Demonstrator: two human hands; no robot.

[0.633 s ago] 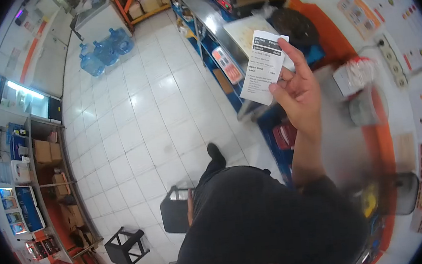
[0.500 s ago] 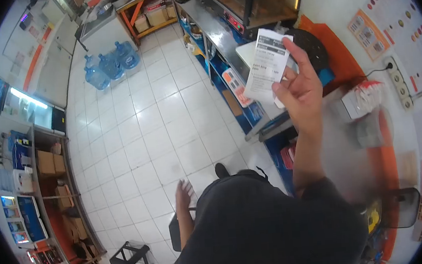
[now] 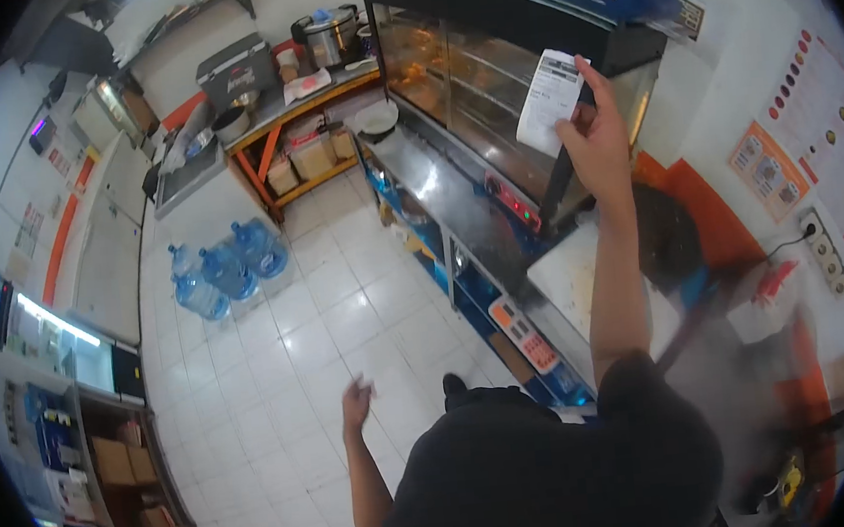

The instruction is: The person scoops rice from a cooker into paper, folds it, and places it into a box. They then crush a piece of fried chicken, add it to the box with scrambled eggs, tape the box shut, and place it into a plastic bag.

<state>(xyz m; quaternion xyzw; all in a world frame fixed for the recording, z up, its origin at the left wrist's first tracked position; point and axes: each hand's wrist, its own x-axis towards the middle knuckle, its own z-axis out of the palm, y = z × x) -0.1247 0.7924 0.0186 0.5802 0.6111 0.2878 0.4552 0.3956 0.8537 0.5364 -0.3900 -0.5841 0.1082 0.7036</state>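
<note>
A white printed receipt [image 3: 549,107] is pinched between the fingers and thumb of my right hand [image 3: 597,138], raised in front of the glass display cabinet [image 3: 465,64]. Below that hand, a white board [image 3: 569,276] lies on the steel counter. My left hand [image 3: 357,403] hangs low over the tiled floor, touching nothing; its fingers are partly curled and blurred.
Several blue water bottles [image 3: 227,270] stand on the floor at the left. A steel counter [image 3: 434,172] runs along the right side. At the back, a wooden-framed table [image 3: 279,125] holds a large pot [image 3: 330,41]. Shelves [image 3: 115,421] line the left.
The view has tilted up, showing more of the cabinet and back table. My right hand has lifted the receipt from over the counter to before the cabinet. My left hand's fingers have curled.
</note>
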